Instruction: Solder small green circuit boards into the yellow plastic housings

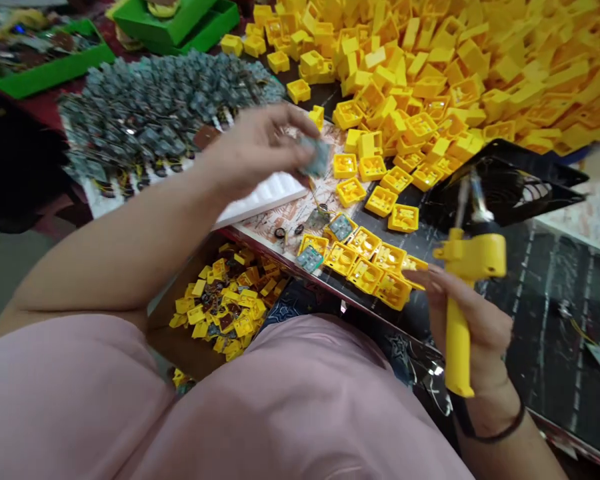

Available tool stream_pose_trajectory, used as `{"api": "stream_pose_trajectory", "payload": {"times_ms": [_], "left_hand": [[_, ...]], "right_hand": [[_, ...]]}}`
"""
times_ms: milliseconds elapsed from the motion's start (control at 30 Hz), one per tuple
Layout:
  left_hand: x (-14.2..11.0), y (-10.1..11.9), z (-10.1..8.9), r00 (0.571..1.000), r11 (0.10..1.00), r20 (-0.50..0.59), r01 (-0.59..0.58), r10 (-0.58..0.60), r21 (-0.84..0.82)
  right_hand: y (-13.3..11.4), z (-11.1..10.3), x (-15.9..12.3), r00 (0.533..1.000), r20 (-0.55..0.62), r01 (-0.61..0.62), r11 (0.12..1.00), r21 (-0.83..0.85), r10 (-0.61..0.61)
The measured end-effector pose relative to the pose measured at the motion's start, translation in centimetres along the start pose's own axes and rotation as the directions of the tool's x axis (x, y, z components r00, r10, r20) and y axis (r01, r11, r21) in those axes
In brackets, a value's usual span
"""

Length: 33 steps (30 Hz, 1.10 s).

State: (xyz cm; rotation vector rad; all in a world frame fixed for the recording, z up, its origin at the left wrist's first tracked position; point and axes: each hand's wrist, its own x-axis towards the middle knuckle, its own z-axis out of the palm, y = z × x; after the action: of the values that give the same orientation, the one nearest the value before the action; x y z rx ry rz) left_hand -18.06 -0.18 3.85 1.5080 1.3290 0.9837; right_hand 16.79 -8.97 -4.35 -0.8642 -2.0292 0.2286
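My left hand (260, 147) is raised over the table with its fingers pinched on a small grey-green circuit board (316, 157); the hand is blurred by motion. My right hand (473, 320) grips the yellow handle of a soldering gun (461, 280), whose metal tip points up and away. Between the hands, at the table's near edge, lies a cluster of open yellow plastic housings (367, 267); two of them hold small boards (341, 227).
A huge heap of yellow housings (430, 60) fills the back right. A pile of grey circuit boards (155, 113) lies at the back left on a white sheet. Green trays (175, 27) stand behind. A black fan (505, 187) sits right. A box of assembled yellow parts (225, 307) sits below the table edge.
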Motion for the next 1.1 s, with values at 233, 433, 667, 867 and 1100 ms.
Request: {"api": "stream_pose_trajectory", "payload": {"times_ms": [233,433,667,867,1100], "left_hand": [[-2.7,-1.0,12.5,0.652,0.674,0.692,0.663,-0.308,-0.325],[-5.1,-2.5,12.5,0.835,0.948,0.532,0.268,-0.14,-0.172],[-6.4,-0.8,13.4,0.978,0.996,0.209,0.019,-0.001,-0.086],[-6.2,-0.9,15.5,0.986,0.898,0.146,0.141,-0.087,-0.418],[-4.4,-0.2,9.5,0.958,0.907,0.273,-0.19,0.088,0.377]], "right_hand": [[-1.2,0.7,1.7,0.993,0.045,0.11,0.993,0.044,-0.111],[-0.9,0.1,-0.3,0.989,-0.142,0.028,0.992,-0.12,-0.045],[-2.4,1.1,-0.3,0.994,-0.113,-0.033,0.982,-0.187,0.012],[-3.1,1.5,-0.7,0.991,-0.099,-0.093,0.995,-0.035,0.089],[-1.9,-4.8,-2.7,0.99,-0.064,-0.128,0.989,-0.071,0.123]]}}
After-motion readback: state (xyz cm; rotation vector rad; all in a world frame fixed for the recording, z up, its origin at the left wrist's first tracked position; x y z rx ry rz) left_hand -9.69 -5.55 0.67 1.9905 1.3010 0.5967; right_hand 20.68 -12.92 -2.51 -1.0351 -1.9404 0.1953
